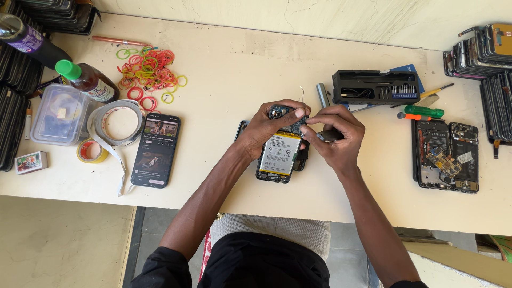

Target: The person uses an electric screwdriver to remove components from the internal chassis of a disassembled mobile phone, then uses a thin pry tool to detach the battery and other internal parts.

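An opened phone (280, 157) with its back off and a white-labelled battery showing lies at the middle of the table. My left hand (266, 125) grips its upper left part, thumb pressed on the circuit board near the camera. My right hand (336, 136) pinches something small at the board's top right edge and holds a dark, slim tool in the palm; what the fingertips hold is too small to tell. A thin wire sticks up just above the phone.
A switched-on phone (156, 150) lies to the left beside tape rolls (120, 124), coloured rubber bands (149, 72), a plastic box (60, 114) and bottles (88, 80). To the right are a black bit case (373, 87), screwdrivers (421, 112) and two opened phones (445, 156). Stacked phone parts (482, 50) line both sides.
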